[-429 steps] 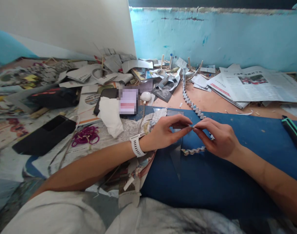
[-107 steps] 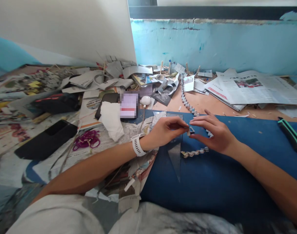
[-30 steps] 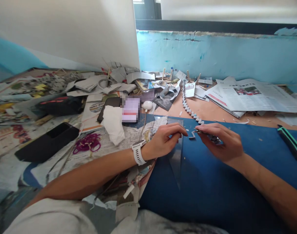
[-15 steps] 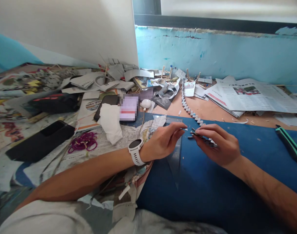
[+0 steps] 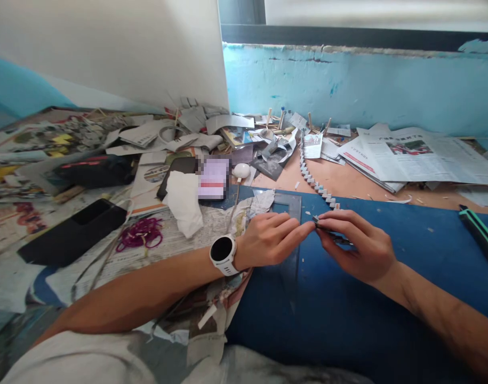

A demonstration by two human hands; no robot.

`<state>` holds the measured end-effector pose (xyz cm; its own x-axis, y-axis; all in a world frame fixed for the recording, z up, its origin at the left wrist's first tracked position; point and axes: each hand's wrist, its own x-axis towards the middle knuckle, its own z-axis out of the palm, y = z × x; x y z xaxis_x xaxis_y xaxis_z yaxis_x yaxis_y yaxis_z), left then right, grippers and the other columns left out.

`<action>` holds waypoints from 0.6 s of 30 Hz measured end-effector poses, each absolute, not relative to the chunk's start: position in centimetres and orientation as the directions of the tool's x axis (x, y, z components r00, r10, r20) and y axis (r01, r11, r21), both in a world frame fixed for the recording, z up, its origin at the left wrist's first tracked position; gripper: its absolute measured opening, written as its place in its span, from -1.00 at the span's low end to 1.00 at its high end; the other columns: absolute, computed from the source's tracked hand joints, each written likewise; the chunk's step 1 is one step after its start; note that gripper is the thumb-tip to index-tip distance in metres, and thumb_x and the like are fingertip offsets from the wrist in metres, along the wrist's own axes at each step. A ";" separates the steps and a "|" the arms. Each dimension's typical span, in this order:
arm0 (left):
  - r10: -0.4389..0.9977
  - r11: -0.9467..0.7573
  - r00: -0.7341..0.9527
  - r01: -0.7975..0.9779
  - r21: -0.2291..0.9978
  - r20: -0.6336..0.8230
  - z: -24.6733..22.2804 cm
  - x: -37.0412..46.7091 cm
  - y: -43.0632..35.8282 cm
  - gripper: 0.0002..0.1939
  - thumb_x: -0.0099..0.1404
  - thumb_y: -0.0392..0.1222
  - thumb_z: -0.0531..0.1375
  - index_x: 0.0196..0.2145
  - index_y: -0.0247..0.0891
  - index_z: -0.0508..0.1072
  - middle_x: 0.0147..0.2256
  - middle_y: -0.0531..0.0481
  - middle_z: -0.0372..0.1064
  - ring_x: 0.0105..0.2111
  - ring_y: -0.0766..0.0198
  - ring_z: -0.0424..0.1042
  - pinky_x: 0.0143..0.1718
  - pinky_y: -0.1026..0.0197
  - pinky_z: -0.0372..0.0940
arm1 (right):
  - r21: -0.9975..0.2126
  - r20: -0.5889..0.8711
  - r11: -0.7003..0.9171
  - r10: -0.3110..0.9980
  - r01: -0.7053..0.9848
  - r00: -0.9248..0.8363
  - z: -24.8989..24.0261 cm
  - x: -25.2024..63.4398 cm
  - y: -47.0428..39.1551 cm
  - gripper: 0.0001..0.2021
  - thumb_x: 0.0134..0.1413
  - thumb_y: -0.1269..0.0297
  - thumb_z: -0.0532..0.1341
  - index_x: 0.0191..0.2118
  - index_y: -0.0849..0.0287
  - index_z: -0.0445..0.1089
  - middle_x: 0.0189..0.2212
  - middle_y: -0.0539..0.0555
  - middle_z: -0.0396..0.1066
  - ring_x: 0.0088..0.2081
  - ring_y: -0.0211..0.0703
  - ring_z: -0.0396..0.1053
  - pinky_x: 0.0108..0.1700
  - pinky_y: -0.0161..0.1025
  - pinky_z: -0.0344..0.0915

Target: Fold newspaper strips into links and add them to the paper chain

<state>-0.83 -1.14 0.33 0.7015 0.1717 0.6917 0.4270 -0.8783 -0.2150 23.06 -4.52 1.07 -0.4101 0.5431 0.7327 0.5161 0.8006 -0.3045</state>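
Note:
My left hand (image 5: 273, 239) and my right hand (image 5: 358, 246) meet fingertip to fingertip over the blue mat (image 5: 348, 314). Between them they pinch the near end of a long folded paper chain (image 5: 313, 180), a zigzag of small newspaper links that runs from my fingers away toward the wall. My right fingers are closed over the last links; my left fingertips press a small folded piece against that end. A white watch (image 5: 223, 255) sits on my left wrist. A clear set-square ruler (image 5: 289, 250) lies on the mat under my left hand.
Newspaper scraps, clothespins and cut paper litter the back of the desk. A black phone (image 5: 73, 230) and purple rubber bands (image 5: 140, 233) lie at left, a white cloth (image 5: 183, 201) behind. Stacked newspapers (image 5: 412, 154) sit at back right, a green-black cutter (image 5: 480, 233) at the far right.
My left fingers, apart from the chain half a second ago, have closed in on its end. My left wrist has turned, showing the watch face. The chain's loose near end has been gathered into my right hand.

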 end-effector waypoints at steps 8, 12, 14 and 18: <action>0.258 -0.855 0.650 0.498 -0.145 0.715 0.9 0.1 -1.7 -0.90 0.38 -0.24 0.24 -0.19 -0.31 0.41 -0.53 0.13 0.33 -0.53 0.33 0.32 -0.50 0.21 0.13 | -0.357 0.703 0.791 0.578 0.496 -0.416 0.9 22.3 -5.2 -0.66 0.22 0.55 0.33 0.08 0.18 0.47 -0.03 0.16 0.61 -0.05 -0.16 0.61 0.07 -0.28 0.54; 0.308 -0.847 0.627 0.523 -0.094 0.715 1.1 0.3 -1.8 -0.92 0.37 -0.24 0.23 -0.25 -0.27 0.38 -0.50 0.10 0.34 -0.52 0.32 0.33 -0.49 0.22 0.13 | -0.345 0.695 0.752 0.607 0.562 -0.385 0.6 22.1 -5.5 -0.67 0.24 0.46 0.35 0.10 0.11 0.48 -0.12 0.01 0.66 -0.24 -0.22 0.65 -0.10 -0.35 0.57; 0.297 -0.843 0.636 0.525 -0.118 0.712 1.1 0.2 -1.8 -0.92 0.38 -0.25 0.22 -0.20 -0.29 0.39 -0.48 0.08 0.36 -0.50 0.32 0.34 -0.48 0.23 0.14 | -0.359 0.693 0.724 0.630 0.589 -0.351 0.5 22.1 -5.6 -0.70 0.24 0.43 0.37 0.06 0.10 0.51 -0.17 -0.03 0.68 -0.33 -0.25 0.64 -0.20 -0.38 0.56; 0.292 -0.840 0.640 0.527 -0.130 0.711 1.0 0.1 -1.7 -0.92 0.40 -0.25 0.22 -0.18 -0.29 0.39 -0.46 0.07 0.37 -0.49 0.33 0.35 -0.48 0.25 0.15 | -0.411 0.672 0.688 0.672 0.598 -0.312 0.4 22.0 -5.6 -0.73 0.23 0.43 0.37 0.03 0.12 0.53 -0.20 -0.03 0.68 -0.39 -0.30 0.63 -0.32 -0.43 0.49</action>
<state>0.11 -1.70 1.04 0.6398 0.2919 0.7110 0.5273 -0.8397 -0.1297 21.98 -5.65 0.41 -0.3115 0.6716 0.6722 0.5980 0.6884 -0.4105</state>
